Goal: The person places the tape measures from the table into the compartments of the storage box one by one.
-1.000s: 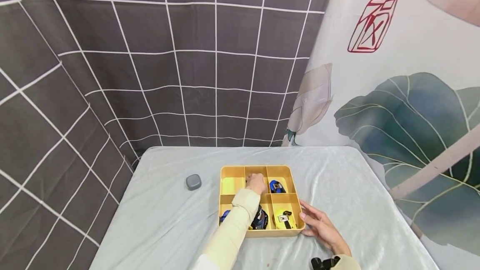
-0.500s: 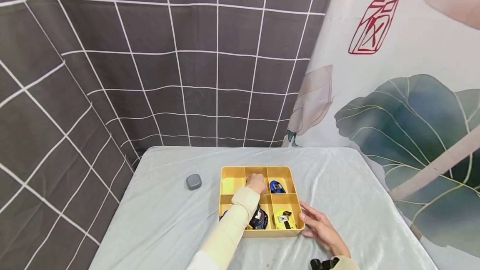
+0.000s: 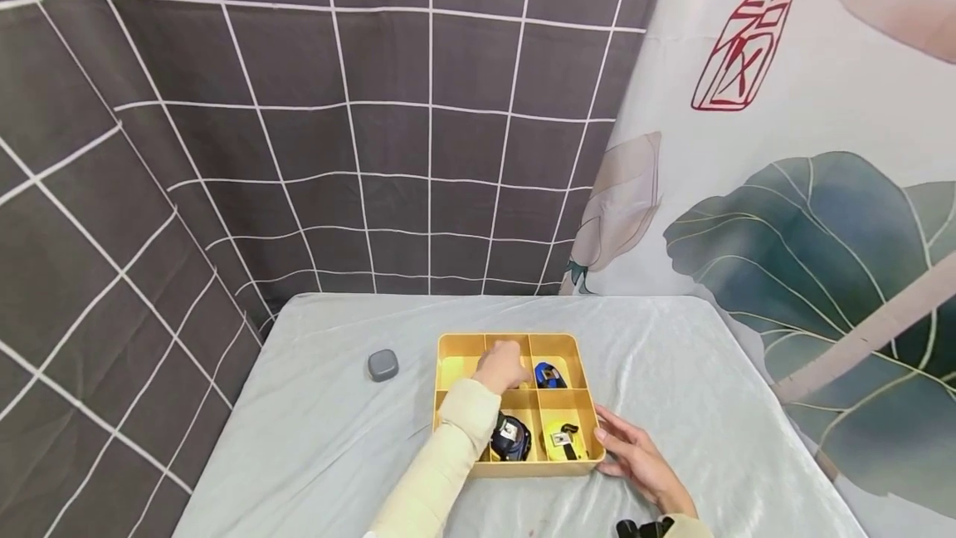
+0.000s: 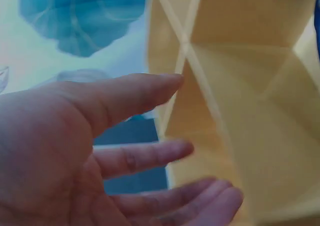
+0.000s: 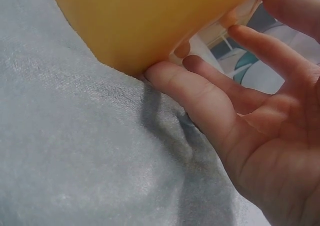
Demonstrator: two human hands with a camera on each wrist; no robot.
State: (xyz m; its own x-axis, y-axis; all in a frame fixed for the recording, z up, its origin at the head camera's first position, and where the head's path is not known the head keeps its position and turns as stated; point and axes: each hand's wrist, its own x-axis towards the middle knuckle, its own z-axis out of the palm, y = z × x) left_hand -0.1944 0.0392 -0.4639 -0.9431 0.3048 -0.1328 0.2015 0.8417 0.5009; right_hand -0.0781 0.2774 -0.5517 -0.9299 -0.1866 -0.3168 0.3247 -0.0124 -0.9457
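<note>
A yellow divided box (image 3: 538, 468) with several compartments stands on the cloth-covered table. My left hand (image 3: 502, 365) is over its back middle compartment. In the left wrist view the left thumb and fingers (image 4: 130, 158) are spread apart, nothing between them, beside the box's dividers. A blue tape measure (image 3: 549, 375) lies in the back right compartment, a black one (image 3: 511, 437) in the front middle, a yellow one (image 3: 564, 440) in the front right. My sleeve hides most of the front left compartment. My right hand (image 5: 280, 141) touches the box's front right corner with thumb and fingertips.
A small grey rounded-square object (image 3: 383, 364) lies on the pale table cloth (image 3: 314, 422), left of the box. Behind the table hangs a dark curtain (image 3: 388, 139) with white grid lines; a leaf-patterned cloth (image 3: 814, 256) hangs at the right.
My left hand has lifted slightly and shifted left, and its sleeve has swung left, baring more of the black tape measure. My right hand stays at the box's corner.
</note>
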